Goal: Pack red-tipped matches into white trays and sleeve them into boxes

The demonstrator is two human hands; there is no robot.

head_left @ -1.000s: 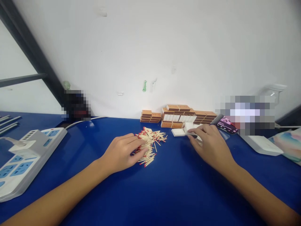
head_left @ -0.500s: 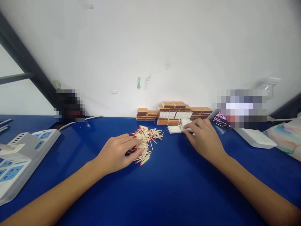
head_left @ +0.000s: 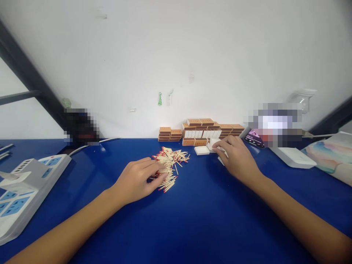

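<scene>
A heap of red-tipped matches [head_left: 171, 160] lies loose on the blue table [head_left: 176, 223]. At its left edge rests my left hand [head_left: 141, 178], thumb and fingers apart, with fingertips among the matches. My right hand [head_left: 233, 154] is closed, thumb and forefinger pinching a small white matchbox tray [head_left: 211, 147], partly hidden by the fingers. Just left of that sits another white matchbox tray [head_left: 202, 150], open side up. A further white piece shows in part beneath my right hand.
Brown matchboxes [head_left: 195, 142] and white trays [head_left: 192, 134] are stacked against the wall, with a smaller matchbox stack [head_left: 169, 134] to their left. A power strip [head_left: 35, 194] lies at left. On the right are a phone [head_left: 254, 138], a white box [head_left: 294, 157] and a colourful packet [head_left: 330, 150].
My right hand has shifted slightly, and more of the white tray shows at its fingertips. My left hand stays at the match heap. The whole view has turned a little.
</scene>
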